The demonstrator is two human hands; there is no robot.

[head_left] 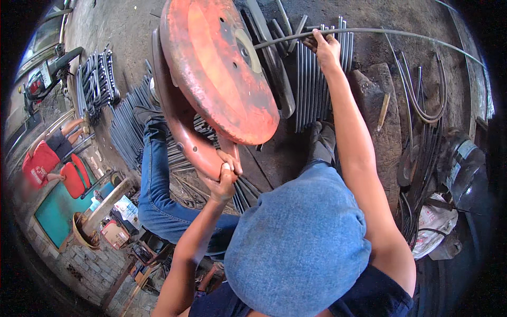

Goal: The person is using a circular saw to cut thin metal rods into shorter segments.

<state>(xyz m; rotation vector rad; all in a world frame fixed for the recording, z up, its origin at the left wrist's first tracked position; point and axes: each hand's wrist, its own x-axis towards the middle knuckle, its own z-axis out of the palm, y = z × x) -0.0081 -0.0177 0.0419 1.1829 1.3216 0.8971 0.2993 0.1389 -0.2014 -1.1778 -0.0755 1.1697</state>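
A big, worn red-orange metal disc (216, 68) with small holes stands tilted at upper centre. Along its left side runs a dark red curved metal frame (182, 129). My left hand (224, 177) is closed around the lower end of this red metalwork. Out to the right, my right hand (325, 48) grips a long thin metal rod (401, 33) in its fingers. From near the disc's hub, the rod passes through that hand and bows away to the far right. The rod's left end meets the dark area by the hub; whether it touches there I cannot tell.
Several straight metal rods (309, 84) lie in a row below my right hand. More rods (127, 132) are piled left of the disc. Bent rods (435, 113) rest at right, near a white sack (435, 227). Another person in a red shirt (39, 164) is at far left.
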